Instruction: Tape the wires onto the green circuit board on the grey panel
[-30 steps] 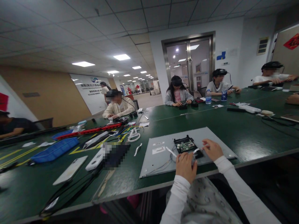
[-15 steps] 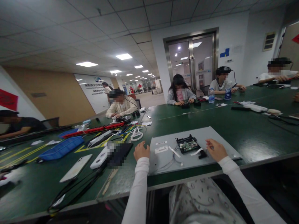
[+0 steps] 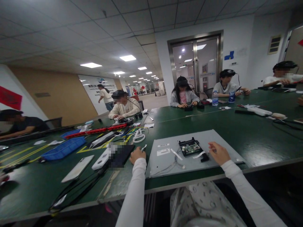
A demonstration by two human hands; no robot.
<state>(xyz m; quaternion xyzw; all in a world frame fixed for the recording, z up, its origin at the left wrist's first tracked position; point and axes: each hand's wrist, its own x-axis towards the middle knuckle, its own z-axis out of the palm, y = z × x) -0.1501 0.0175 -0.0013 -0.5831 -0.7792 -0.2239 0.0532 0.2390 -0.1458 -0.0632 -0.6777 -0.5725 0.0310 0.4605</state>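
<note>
In front of me lies a grey flat panel (image 3: 163,165). On its back sit a black bracket with a green circuit board (image 3: 190,147), a white ribbon strip (image 3: 199,154) and thin loose wires (image 3: 176,157). My left hand (image 3: 138,155) is just off the panel's left edge, its fingers closed. A small pale strip (image 3: 144,147) sticks out at the fingertips; its kind is unclear. Over the panel's right side, my right hand (image 3: 219,153) hovers near the black bracket and the ribbon strip, fingers bent and apart, with nothing seen in them.
Left of my left hand are a dark blurred-out object (image 3: 121,156), a white power bank (image 3: 103,160), a white phone (image 3: 77,168) and black cables (image 3: 80,194). Beyond lie a blue tray (image 3: 63,148), a red strip (image 3: 97,130) and a white coiled cable (image 3: 139,137). Several people sit around the green table (image 3: 170,121).
My left hand has moved left off the panel's edge, and its fingers have closed with a pale strip showing. My right hand has stayed almost still. A person behind has walked into fuller view.
</note>
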